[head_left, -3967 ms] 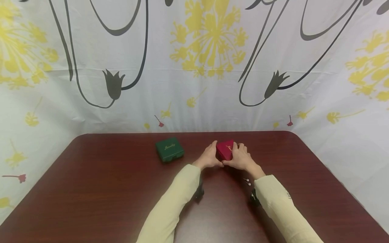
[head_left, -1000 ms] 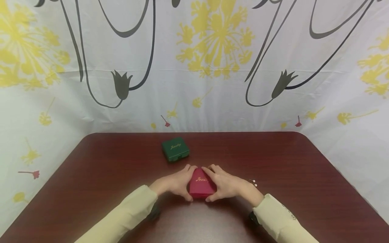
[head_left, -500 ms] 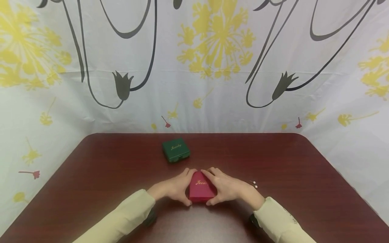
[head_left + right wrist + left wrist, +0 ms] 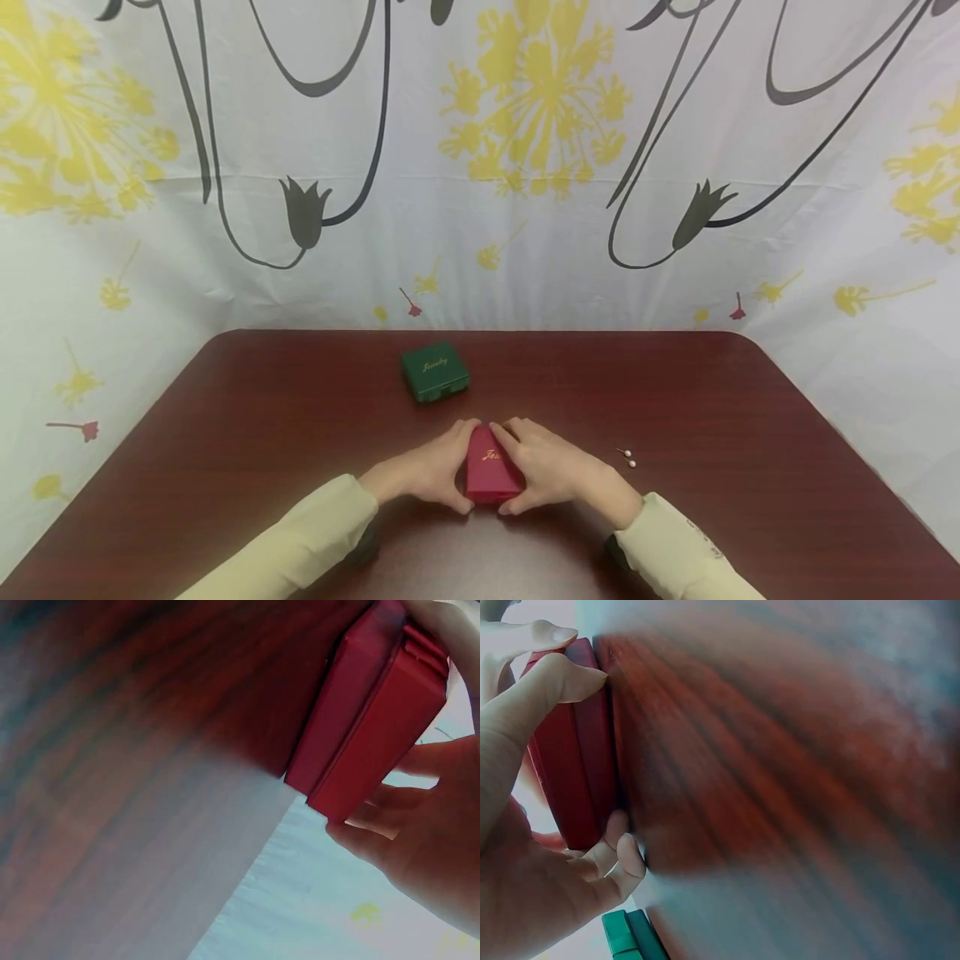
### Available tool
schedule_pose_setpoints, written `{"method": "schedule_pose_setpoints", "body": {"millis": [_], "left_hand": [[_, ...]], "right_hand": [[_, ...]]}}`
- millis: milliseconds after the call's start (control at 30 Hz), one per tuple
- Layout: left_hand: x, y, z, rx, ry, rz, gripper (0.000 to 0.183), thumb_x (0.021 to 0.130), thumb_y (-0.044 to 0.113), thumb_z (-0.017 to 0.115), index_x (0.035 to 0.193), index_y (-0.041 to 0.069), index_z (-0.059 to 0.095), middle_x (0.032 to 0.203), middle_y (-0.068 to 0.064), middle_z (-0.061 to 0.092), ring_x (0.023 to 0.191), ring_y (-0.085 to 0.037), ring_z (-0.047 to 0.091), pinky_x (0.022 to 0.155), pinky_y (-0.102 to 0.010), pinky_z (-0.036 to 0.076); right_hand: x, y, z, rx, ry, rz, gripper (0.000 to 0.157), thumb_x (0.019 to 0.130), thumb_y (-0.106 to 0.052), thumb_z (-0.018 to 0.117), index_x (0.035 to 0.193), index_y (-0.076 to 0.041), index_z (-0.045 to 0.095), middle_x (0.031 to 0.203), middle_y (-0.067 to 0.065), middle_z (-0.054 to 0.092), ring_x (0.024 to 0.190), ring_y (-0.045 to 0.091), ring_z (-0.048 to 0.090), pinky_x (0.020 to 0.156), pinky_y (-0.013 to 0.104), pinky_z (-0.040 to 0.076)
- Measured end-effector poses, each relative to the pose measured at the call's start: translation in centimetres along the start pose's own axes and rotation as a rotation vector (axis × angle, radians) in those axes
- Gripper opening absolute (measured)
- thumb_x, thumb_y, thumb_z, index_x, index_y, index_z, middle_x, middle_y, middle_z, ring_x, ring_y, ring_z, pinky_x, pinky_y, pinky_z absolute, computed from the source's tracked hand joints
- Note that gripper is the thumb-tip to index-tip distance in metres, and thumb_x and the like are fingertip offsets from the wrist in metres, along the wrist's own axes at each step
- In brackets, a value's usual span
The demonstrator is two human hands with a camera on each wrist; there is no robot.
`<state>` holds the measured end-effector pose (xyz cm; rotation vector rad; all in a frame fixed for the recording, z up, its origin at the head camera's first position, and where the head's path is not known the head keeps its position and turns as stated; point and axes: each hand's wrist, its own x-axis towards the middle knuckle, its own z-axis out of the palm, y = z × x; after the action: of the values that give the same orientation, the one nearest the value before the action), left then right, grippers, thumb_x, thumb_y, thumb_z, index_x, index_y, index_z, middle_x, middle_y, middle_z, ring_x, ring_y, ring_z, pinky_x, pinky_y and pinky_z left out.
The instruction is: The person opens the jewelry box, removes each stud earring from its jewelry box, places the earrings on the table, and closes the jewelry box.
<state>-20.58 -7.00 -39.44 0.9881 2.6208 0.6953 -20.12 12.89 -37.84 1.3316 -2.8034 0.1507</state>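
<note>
A closed red jewelry box [image 4: 492, 477] with gold lettering on its lid lies on the dark wooden table, between both hands. From the left side my left hand [image 4: 431, 468] grips it, thumb at the near corner and fingers round the far end. On the opposite side my right hand [image 4: 551, 467] holds it likewise, its fingers lying over part of the lettering. The left wrist view shows the red box [image 4: 574, 750] flat against the tabletop, with the left thumb on its front edge. In the right wrist view, the clasp of the red box [image 4: 375, 720] faces the right thumb.
A closed green jewelry box [image 4: 435, 372] stands farther back, left of the red one. Two small pearl-tipped earrings [image 4: 628, 457] lie to the right of my right hand. A patterned white curtain [image 4: 480, 217] hangs behind the table's far edge [image 4: 480, 331].
The red box has come from the back right to the near middle, held by both hands. Over the last half second it slid slightly nearer, and my right hand shifted a little left.
</note>
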Motion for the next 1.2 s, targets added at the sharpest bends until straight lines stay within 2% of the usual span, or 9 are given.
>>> {"method": "schedule_pose_setpoints", "body": {"millis": [367, 900, 1200], "left_hand": [[-0.1, -0.1, 0.4, 0.034, 0.066, 0.077, 0.091, 0.056, 0.021, 0.080, 0.127, -0.001, 0.027, 0.115, -0.009, 0.039, 0.104, -0.016, 0.043, 0.092, -0.028, 0.039], [-0.1, -0.1, 0.9, 0.014, 0.109, 0.083, 0.087, 0.053, 0.017, 0.080, 0.122, -0.002, 0.030, 0.111, -0.009, 0.040, 0.101, -0.016, 0.044, 0.090, -0.027, 0.040], [-0.1, -0.2, 0.8, 0.014, 0.105, 0.082, 0.088, 0.054, 0.016, 0.080, 0.123, -0.002, 0.029, 0.112, -0.010, 0.040, 0.103, -0.017, 0.044, 0.091, -0.028, 0.040]], "right_hand": [[0.9, -1.0, 0.4, -0.094, 0.062, -0.031, 0.094, 0.058, -0.054, 0.072, 0.124, 0.007, 0.044, 0.107, 0.010, 0.050, 0.092, 0.019, 0.049, 0.083, 0.034, 0.043], [1.3, -1.3, 0.5, -0.146, 0.083, -0.038, 0.089, 0.054, -0.050, 0.072, 0.118, 0.008, 0.048, 0.099, 0.010, 0.052, 0.086, 0.020, 0.051, 0.080, 0.033, 0.045], [1.4, -1.2, 0.2, -0.097, 0.057, -0.030, 0.082, 0.054, -0.046, 0.072, 0.114, 0.005, 0.049, 0.095, 0.007, 0.052, 0.081, 0.018, 0.051, 0.075, 0.030, 0.046]]}}
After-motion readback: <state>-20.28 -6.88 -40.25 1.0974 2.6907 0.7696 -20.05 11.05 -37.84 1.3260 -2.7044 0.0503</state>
